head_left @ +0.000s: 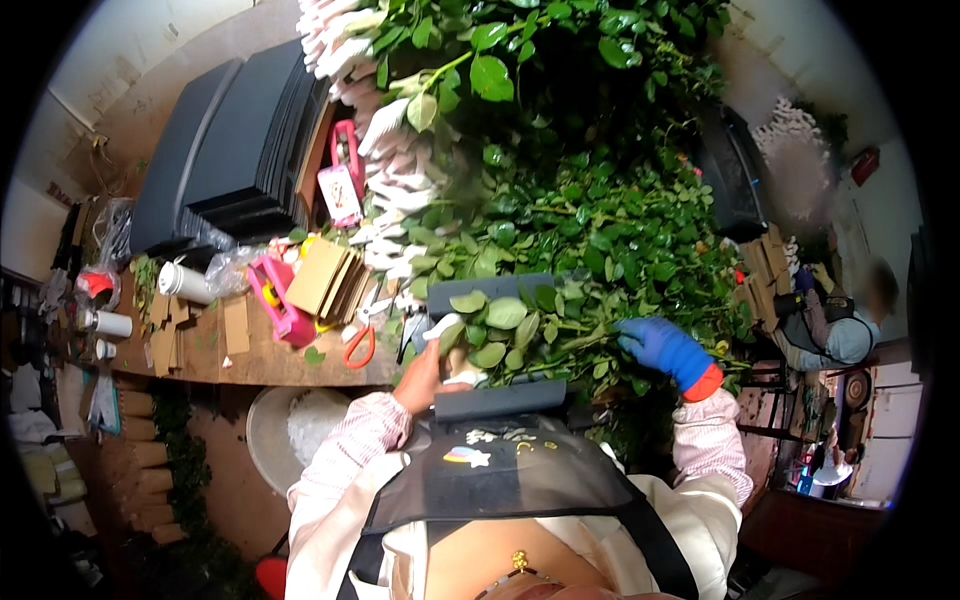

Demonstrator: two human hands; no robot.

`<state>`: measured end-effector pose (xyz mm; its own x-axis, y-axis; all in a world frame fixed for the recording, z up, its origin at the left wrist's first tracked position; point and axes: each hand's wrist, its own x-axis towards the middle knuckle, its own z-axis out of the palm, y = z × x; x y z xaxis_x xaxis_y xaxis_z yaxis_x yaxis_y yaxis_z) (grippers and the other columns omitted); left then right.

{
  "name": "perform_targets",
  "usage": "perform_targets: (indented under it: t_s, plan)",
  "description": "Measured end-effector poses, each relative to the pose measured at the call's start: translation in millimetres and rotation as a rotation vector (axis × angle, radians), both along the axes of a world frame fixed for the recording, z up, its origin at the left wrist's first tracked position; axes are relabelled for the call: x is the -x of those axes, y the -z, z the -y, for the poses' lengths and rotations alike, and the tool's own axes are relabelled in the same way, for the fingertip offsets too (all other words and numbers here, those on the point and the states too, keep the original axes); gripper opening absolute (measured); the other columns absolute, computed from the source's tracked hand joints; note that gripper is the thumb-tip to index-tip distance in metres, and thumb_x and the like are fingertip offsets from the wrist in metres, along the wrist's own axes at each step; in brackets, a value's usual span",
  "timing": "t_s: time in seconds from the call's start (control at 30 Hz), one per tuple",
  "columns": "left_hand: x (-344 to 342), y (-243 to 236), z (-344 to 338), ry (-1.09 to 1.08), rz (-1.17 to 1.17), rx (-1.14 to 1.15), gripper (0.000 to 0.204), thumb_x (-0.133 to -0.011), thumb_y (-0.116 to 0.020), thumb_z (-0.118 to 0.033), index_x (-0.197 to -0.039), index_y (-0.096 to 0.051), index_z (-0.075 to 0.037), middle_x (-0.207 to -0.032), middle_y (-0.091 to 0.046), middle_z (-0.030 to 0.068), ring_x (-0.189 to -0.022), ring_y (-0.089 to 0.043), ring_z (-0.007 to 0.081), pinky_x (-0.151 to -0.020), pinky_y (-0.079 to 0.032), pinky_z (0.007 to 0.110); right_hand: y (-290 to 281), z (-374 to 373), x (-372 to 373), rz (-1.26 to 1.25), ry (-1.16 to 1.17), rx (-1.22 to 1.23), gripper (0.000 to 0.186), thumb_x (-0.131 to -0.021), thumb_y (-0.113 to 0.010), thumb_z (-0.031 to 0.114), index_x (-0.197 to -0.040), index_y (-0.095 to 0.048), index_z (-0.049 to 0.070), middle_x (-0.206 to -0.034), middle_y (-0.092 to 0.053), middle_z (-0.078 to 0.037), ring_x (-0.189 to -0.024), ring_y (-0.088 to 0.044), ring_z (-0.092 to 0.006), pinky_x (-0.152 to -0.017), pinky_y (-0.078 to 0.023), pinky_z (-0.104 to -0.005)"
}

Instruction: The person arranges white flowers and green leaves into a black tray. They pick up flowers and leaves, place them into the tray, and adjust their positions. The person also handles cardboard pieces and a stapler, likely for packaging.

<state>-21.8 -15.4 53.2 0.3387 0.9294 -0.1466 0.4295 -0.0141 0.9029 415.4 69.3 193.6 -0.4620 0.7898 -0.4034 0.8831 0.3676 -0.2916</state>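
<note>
A bundle of leafy rose stems (560, 335) lies crosswise before me, between two dark grey board flaps (500, 400). At its left end are white-covered flower heads (457, 368). My bare left hand (420, 378) is closed at those heads, its thumb up; most of its fingers are hidden, so what they grip cannot be made out. At the bundle's other end, my right hand (660, 350), in a blue glove with a red cuff, has its fingers curled onto the green stems. Red-handled scissors (360, 345) lie left of my left hand.
A large heap of leafy stems (620, 220) with white-covered heads (395, 190) fills the table beyond. Dark boards (255, 150) stand far left. Nearer are a pink holder (285, 305), brown cardboard pieces (325, 275) and a white cup (185, 283). A white bucket (275, 440) stands below the table edge. Another person (835, 325) is at right.
</note>
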Motion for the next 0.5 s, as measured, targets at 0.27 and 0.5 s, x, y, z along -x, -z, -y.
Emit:
perform_targets:
  t_s: [0.27,0.5]
  plan:
    - [-0.8,-0.2,6.7,-0.115,-0.144,-0.189,0.113,-0.060,-0.096,-0.035,-0.144,-0.031,0.003,-0.131,-0.045,0.0274,-0.122,-0.049,0.0438,-0.104,-0.043,0.046,-35.5,-22.4,16.2,0.028,0.064,0.435,0.027,-0.088,-0.058,0.027,-0.095,-0.071,0.005,-0.083,-0.072,-0.015,-0.074,-0.070,-0.0291,-0.072,-0.054,-0.0399]
    - [-4.4,-16.8,-6.5,0.135,-0.094,-0.325,0.062,-0.075,-0.085,-0.026,-0.128,-0.061,-0.006,-0.118,-0.063,0.0134,-0.107,-0.058,0.0364,-0.092,-0.049,0.042,-17.4,-23.2,19.5,0.175,0.067,0.401,0.031,-0.085,-0.053,0.031,-0.098,-0.073,0.011,-0.088,-0.072,-0.018,-0.084,-0.070,-0.0331,-0.079,-0.054,-0.0435]
